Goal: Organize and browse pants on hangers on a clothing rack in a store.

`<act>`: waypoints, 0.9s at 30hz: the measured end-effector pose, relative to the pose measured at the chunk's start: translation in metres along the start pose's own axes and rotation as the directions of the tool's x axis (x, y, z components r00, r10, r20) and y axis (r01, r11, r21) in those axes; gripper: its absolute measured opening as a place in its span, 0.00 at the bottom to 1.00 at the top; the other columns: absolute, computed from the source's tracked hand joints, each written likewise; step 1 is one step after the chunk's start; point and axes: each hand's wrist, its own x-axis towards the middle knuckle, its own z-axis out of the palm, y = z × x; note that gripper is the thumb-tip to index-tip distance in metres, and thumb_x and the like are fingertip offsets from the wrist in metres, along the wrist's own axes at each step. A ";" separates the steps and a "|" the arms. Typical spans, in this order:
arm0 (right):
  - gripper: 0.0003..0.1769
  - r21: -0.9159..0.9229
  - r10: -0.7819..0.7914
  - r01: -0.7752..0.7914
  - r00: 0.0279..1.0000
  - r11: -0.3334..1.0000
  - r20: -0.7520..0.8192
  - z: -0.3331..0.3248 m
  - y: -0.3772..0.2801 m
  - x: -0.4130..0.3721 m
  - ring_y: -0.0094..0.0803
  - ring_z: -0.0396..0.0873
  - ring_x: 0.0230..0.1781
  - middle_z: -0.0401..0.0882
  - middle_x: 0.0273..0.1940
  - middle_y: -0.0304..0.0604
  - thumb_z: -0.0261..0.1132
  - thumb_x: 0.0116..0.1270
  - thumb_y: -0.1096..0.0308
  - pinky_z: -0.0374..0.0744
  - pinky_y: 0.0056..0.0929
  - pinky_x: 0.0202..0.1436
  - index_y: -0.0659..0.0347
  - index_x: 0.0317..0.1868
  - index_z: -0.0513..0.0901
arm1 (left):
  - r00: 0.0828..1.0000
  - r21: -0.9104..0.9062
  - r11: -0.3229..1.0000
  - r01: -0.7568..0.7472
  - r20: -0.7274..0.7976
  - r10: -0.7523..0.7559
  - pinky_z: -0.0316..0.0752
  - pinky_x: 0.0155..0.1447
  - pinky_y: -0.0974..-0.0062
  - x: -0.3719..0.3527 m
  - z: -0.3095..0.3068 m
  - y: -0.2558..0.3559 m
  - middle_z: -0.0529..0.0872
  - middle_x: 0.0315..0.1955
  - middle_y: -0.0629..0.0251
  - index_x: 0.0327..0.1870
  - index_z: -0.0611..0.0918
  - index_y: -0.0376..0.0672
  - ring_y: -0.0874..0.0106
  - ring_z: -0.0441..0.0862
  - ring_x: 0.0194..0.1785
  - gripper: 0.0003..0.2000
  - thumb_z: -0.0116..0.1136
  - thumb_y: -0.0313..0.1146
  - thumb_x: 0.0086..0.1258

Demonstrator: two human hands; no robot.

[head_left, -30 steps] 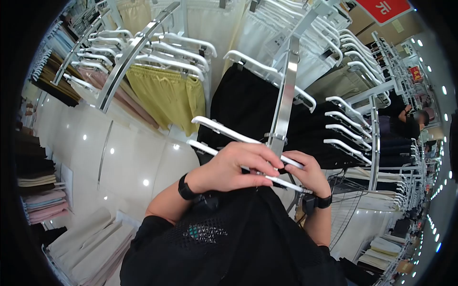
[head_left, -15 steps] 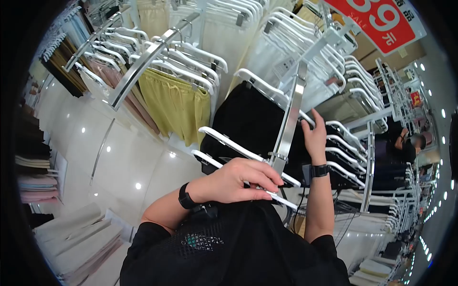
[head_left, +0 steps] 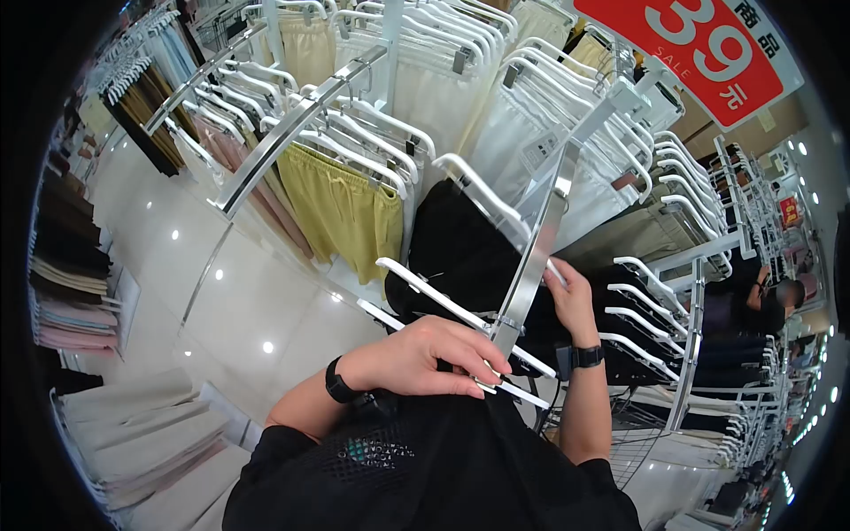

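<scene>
Shop floor: glossy pale floor (head_left: 239,301), clothing racks all around, a red price sign (head_left: 699,44) far right above, folded piles (head_left: 133,434) near left.
Rack in front: a slanted chrome rail (head_left: 536,257) rises from near to far, with white hangers and black garments (head_left: 460,239) on both sides of it; yellow shorts (head_left: 341,203) hang further left.
Left hand: my left hand (head_left: 416,358) is near my chest, fingers pressed together around a white hanger (head_left: 520,395).
Hanger position: it lies just under the low end of the chrome rail, almost touching it.
Long axis: the hanger runs from far left to near right, crossing the rail; its right end sticks out past my fingertips.
Cloth on it: dark, but I cannot separate it from my own black top.
Right hand: my right hand (head_left: 574,301) is farther away, on the right side of the rail, resting against the black garments; whether it pinches something I cannot tell.
Nearer hand: the left one holds the hanger; the right one is well apart from it, higher along the rail.
Other person: someone stands far right (head_left: 779,296) between the racks.
</scene>
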 end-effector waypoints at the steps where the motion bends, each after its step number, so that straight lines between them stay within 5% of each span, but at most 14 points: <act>1: 0.17 0.007 0.005 -0.005 0.999 1.000 0.042 -0.001 0.001 -0.007 0.22 0.83 0.46 0.90 0.47 0.40 0.67 0.80 0.67 0.80 0.25 0.54 0.67 0.63 0.86 | 1.000 0.000 1.000 -0.001 0.004 0.001 0.85 0.46 0.76 0.001 -0.002 -0.001 0.92 0.55 0.59 0.48 0.92 0.39 0.69 0.91 0.49 0.09 0.74 0.25 0.68; 9: 0.15 -0.010 0.060 -0.060 0.970 0.998 0.235 -0.016 -0.030 -0.057 0.29 0.85 0.44 0.91 0.46 0.44 0.69 0.76 0.72 0.81 0.28 0.53 0.66 0.59 0.87 | 1.000 -0.023 1.000 -0.002 -0.005 0.002 0.84 0.43 0.76 -0.002 0.000 -0.007 0.92 0.54 0.60 0.47 0.92 0.40 0.70 0.91 0.47 0.08 0.75 0.28 0.69; 11: 0.15 -0.028 0.080 -0.075 0.959 0.997 0.271 -0.019 -0.033 -0.065 0.30 0.84 0.43 0.90 0.46 0.45 0.69 0.75 0.73 0.81 0.28 0.51 0.67 0.59 0.87 | 0.998 -0.056 0.996 0.065 0.011 -0.065 0.86 0.56 0.66 -0.003 -0.001 -0.004 0.93 0.53 0.56 0.48 0.93 0.40 0.60 0.92 0.53 0.10 0.76 0.26 0.67; 13: 0.15 -0.022 0.091 -0.088 0.955 0.996 0.283 -0.020 -0.037 -0.074 0.29 0.84 0.43 0.90 0.45 0.44 0.69 0.74 0.73 0.80 0.29 0.51 0.67 0.59 0.87 | 0.998 -0.069 0.995 0.069 0.009 -0.068 0.86 0.54 0.68 -0.002 -0.002 -0.003 0.93 0.53 0.57 0.48 0.93 0.40 0.62 0.92 0.52 0.10 0.75 0.25 0.67; 18: 0.14 0.053 0.141 -0.160 0.956 0.986 0.259 -0.012 -0.045 -0.097 0.20 0.78 0.42 0.88 0.43 0.36 0.68 0.76 0.75 0.78 0.22 0.48 0.70 0.58 0.86 | 0.999 -0.085 0.995 0.044 0.021 -0.043 0.85 0.44 0.75 -0.001 -0.003 -0.003 0.92 0.54 0.57 0.49 0.93 0.39 0.68 0.91 0.49 0.11 0.75 0.24 0.67; 27: 0.15 0.018 0.086 -0.088 0.994 0.996 0.074 -0.029 -0.019 -0.085 0.20 0.78 0.42 0.86 0.43 0.35 0.69 0.79 0.69 0.77 0.23 0.49 0.67 0.60 0.86 | 1.000 -0.133 0.991 -0.021 -0.022 0.018 0.86 0.45 0.76 -0.003 0.003 -0.015 0.92 0.53 0.55 0.49 0.92 0.38 0.68 0.92 0.48 0.10 0.75 0.24 0.68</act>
